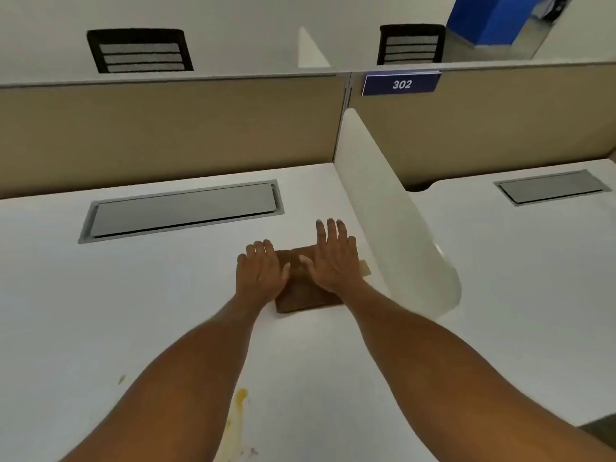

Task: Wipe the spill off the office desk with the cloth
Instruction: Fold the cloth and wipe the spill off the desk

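Note:
A folded brown cloth (301, 295) lies flat on the white desk (100, 311), near the side divider. My left hand (260, 275) rests on the cloth's left edge with fingers slightly curled. My right hand (333, 258) lies flat on the cloth's right part, fingers spread and reaching past its far edge. A yellow spill (240, 396) streaks the desk near the front, between my forearms, with a smaller yellowish spot (122, 379) to its left. Both hands are well beyond the spill.
A grey cable hatch (181, 210) is set into the desk behind the cloth. A white curved divider (393, 208) stands right of my hands. A tan partition (166, 135) closes the back, with a blue "302" sign (401, 84). Two black chair backs show beyond.

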`<state>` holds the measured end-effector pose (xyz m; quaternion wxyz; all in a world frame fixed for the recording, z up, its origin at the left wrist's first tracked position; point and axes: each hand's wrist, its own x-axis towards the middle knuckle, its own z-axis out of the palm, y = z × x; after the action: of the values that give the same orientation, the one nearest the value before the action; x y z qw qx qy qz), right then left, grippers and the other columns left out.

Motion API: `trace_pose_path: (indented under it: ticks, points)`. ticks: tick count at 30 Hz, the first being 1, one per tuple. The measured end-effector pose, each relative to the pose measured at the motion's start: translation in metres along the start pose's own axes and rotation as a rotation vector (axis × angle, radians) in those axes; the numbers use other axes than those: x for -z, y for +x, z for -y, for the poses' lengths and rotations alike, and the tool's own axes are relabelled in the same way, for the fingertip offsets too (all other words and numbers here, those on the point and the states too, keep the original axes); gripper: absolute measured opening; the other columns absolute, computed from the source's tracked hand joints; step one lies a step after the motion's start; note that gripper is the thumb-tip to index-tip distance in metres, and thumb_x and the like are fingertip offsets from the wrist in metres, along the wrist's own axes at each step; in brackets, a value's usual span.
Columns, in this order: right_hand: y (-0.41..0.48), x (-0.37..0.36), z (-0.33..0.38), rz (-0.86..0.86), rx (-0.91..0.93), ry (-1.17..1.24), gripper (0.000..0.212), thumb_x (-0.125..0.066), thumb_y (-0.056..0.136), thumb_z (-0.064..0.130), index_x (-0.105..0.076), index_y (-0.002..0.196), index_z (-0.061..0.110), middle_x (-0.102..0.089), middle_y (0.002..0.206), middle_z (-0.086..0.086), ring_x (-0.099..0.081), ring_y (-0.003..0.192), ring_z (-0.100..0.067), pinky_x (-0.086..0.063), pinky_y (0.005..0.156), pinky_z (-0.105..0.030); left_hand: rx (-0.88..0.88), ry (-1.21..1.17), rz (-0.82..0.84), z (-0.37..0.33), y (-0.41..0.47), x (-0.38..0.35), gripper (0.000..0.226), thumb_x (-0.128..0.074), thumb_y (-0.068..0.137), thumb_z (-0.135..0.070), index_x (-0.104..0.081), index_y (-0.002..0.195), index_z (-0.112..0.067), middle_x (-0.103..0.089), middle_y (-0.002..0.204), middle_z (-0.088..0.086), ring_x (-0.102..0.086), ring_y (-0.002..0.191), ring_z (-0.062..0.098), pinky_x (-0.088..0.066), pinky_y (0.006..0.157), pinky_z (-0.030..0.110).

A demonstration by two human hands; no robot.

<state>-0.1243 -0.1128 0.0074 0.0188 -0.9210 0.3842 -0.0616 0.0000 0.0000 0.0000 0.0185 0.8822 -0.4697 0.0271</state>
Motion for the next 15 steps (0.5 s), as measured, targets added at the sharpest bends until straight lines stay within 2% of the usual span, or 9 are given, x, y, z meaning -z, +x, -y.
trace_pose_path:
  ticks: [2, 4, 11, 15]
  points:
    - [-0.002, 0.001, -0.002, 0.024, -0.057, 0.019, 0.083, -0.032, 0.087, 0.066, -0.019, 0.146, 0.010, -0.033, 0.150, -0.022, -0.028, 0.138, -0.041, -0.035, 0.103, -0.056, 0.110, -0.088, 0.025, -0.005, -0.001, 0.000, 0.054, -0.047, 0.086, -0.050, -0.054, 0.107, -0.001, -0.061, 0.100, 0.017, -0.056, 0.089, 0.032, -0.045, 0.070, 0.039]
    - [-0.009, -0.003, -0.006, 0.023, -0.081, -0.009, 0.082, -0.032, 0.087, 0.065, -0.023, 0.145, 0.007, -0.038, 0.145, -0.024, -0.033, 0.133, -0.042, -0.038, 0.097, -0.055, 0.186, -0.126, 0.049, -0.012, -0.004, -0.005, 0.050, -0.047, 0.088, -0.049, -0.057, 0.101, -0.002, -0.061, 0.099, 0.016, -0.055, 0.091, 0.032, -0.044, 0.072, 0.040]
    - [-0.021, -0.013, -0.009, 0.053, -0.182, 0.034, 0.085, -0.037, 0.086, 0.065, -0.021, 0.144, 0.006, -0.039, 0.141, -0.020, -0.048, 0.113, -0.035, -0.046, 0.085, -0.049, 0.403, -0.267, 0.118, -0.036, -0.004, -0.012, 0.044, -0.046, 0.093, -0.043, -0.056, 0.106, -0.003, -0.064, 0.104, 0.015, -0.059, 0.096, 0.032, -0.046, 0.078, 0.040]
    - [-0.022, -0.017, -0.008, 0.050, -0.230, 0.064, 0.086, -0.037, 0.087, 0.063, -0.019, 0.145, 0.003, -0.038, 0.144, -0.022, -0.049, 0.116, -0.037, -0.043, 0.090, -0.049, 0.448, -0.323, 0.160, -0.033, 0.002, -0.011, 0.040, -0.047, 0.095, -0.038, -0.054, 0.110, -0.001, -0.064, 0.108, 0.016, -0.061, 0.098, 0.033, -0.048, 0.079, 0.040]
